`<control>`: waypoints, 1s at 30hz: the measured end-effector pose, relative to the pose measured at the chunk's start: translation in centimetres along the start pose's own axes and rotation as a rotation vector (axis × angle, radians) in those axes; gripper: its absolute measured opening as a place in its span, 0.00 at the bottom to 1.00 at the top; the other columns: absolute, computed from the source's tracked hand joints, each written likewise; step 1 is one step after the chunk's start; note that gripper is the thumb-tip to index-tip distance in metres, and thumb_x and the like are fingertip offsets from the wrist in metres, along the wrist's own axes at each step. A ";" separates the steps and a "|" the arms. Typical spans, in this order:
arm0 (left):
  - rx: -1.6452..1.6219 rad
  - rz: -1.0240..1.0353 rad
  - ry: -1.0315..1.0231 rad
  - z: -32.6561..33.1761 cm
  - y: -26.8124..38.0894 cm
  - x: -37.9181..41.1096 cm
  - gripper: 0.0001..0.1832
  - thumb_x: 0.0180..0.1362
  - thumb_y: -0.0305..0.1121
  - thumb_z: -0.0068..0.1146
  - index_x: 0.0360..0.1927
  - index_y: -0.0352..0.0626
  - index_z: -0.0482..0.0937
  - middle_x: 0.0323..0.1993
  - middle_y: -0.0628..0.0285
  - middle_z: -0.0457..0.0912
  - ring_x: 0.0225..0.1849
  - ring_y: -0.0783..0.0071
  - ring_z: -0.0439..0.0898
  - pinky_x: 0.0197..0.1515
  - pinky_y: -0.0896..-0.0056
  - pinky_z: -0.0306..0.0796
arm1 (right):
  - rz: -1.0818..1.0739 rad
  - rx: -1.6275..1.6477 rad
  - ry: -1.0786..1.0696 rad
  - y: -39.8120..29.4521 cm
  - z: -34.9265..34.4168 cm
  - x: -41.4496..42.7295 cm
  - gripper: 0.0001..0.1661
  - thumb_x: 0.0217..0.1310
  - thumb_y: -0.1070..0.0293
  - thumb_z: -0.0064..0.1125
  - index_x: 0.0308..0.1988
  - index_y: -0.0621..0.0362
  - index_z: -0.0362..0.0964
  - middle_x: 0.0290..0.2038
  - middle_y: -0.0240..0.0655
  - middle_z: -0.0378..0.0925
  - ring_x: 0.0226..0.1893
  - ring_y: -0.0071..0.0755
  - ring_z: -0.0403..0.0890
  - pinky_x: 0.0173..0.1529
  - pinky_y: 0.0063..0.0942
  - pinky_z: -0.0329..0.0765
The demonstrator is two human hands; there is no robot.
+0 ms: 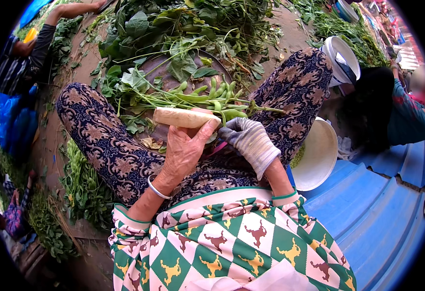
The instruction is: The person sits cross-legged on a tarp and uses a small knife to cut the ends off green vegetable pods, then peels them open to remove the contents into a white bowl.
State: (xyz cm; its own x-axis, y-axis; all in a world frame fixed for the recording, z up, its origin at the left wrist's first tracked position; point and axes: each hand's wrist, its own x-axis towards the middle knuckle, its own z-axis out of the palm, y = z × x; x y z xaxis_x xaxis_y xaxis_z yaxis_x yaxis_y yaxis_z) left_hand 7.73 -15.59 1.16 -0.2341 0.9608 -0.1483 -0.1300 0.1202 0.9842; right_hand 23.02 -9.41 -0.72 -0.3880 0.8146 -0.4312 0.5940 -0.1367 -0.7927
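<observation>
My bare left hand (pixel 187 145), with a bangle at the wrist, grips a pale, cream-coloured tapered block (pixel 183 117); its material is unclear. Just beyond it lies a bunch of soybean stems (pixel 154 100) with plump green pods (pixel 216 91), across the space between my bent knees. My right hand (pixel 250 140) wears a striped knit glove. Its fingers are curled close to the block's right end, by a low-hanging pod (pixel 233 114). Whether anything is pinched in those fingers is hidden.
A heap of leafy bean plants (pixel 183 29) covers a round, dark tray (pixel 154 67) and the ground ahead. At my right, a tilted white bucket (pixel 316 163) holds green pods, beside blue corrugated sheeting (pixel 358 203). Another white bucket (pixel 341 54) stands farther off. People sit on both sides.
</observation>
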 end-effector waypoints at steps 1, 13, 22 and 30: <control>-0.055 -0.007 0.018 0.0 -0.1 0.1 0.13 0.55 0.30 0.60 0.42 0.36 0.76 0.36 0.62 0.80 0.38 0.78 0.78 0.43 0.77 0.72 | -0.046 -0.023 0.030 0.1 0.2 0.0 0.18 0.50 0.55 0.65 0.32 0.59 0.76 0.23 0.41 0.78 0.23 0.34 0.79 0.30 0.30 0.75; 0.143 0.027 0.020 -0.6 0.3 -0.2 0.14 0.57 0.33 0.57 0.42 0.34 0.76 0.33 0.60 0.82 0.37 0.76 0.80 0.43 0.77 0.73 | -0.180 -0.245 0.068 -0.8 0.6 -0.4 0.17 0.49 0.59 0.67 0.34 0.60 0.76 0.25 0.42 0.79 0.23 0.36 0.79 0.30 0.30 0.76; 0.146 0.047 0.007 -0.5 -0.1 -0.1 0.11 0.56 0.30 0.57 0.40 0.35 0.77 0.34 0.59 0.82 0.37 0.75 0.80 0.43 0.77 0.73 | -0.322 -0.431 0.116 -0.2 0.8 -0.3 0.13 0.51 0.62 0.63 0.35 0.58 0.75 0.27 0.46 0.77 0.28 0.50 0.78 0.31 0.36 0.75; 0.528 0.480 -0.050 0.6 0.0 -0.6 0.08 0.54 0.25 0.57 0.37 0.33 0.76 0.33 0.55 0.79 0.35 0.65 0.80 0.37 0.70 0.73 | -0.328 -0.571 0.126 -0.3 1.6 -0.4 0.13 0.52 0.62 0.58 0.35 0.58 0.70 0.30 0.47 0.77 0.33 0.52 0.78 0.37 0.43 0.74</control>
State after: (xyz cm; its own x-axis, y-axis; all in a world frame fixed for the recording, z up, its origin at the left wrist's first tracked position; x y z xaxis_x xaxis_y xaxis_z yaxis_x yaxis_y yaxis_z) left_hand 8.49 -16.05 1.35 -0.1025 0.9468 0.3050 0.4633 -0.2259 0.8569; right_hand 21.91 -10.61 -1.00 -0.5478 0.8271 -0.1256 0.7521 0.4212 -0.5068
